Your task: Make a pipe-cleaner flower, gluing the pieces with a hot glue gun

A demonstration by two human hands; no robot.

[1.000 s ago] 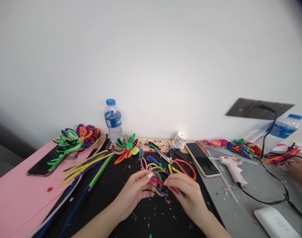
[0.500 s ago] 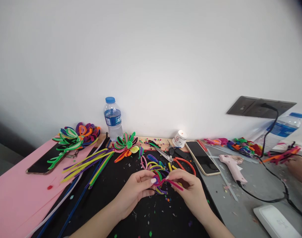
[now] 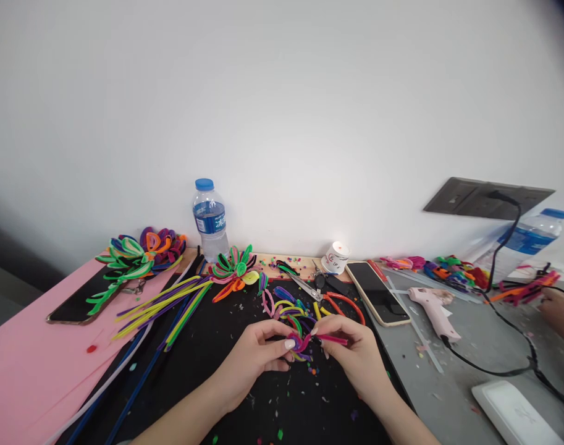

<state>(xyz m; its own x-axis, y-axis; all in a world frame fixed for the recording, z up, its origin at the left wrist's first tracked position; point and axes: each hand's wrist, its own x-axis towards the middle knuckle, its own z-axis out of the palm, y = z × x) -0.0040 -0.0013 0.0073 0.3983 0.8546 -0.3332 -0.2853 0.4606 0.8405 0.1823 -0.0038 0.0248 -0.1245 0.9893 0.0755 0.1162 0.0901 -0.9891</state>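
Between my two hands is a small magenta and purple pipe-cleaner piece (image 3: 302,342), bent into a curl. My left hand (image 3: 258,353) pinches its curled purple end between thumb and fingers. On the other side, my right hand (image 3: 353,352) grips the magenta strand, whose straight ends stick out to the right past the fingertips. Just behind the fingers, looped pipe cleaners (image 3: 286,308) in yellow, purple, pink and green lie on the black mat (image 3: 319,408). Parts of them are hidden by my hands.
Red-handled scissors (image 3: 344,306), a paper cup (image 3: 336,258) and a phone (image 3: 378,293) lie beyond my right hand. Farther right are a glue gun (image 3: 434,312) and another person's hand (image 3: 557,312). Left stand a bottle (image 3: 210,222) and pipe-cleaner flowers (image 3: 128,256).
The magenta strand's free ends now point more level to the right, and my right fingers have shifted slightly along it. The other person's hand has moved a little.
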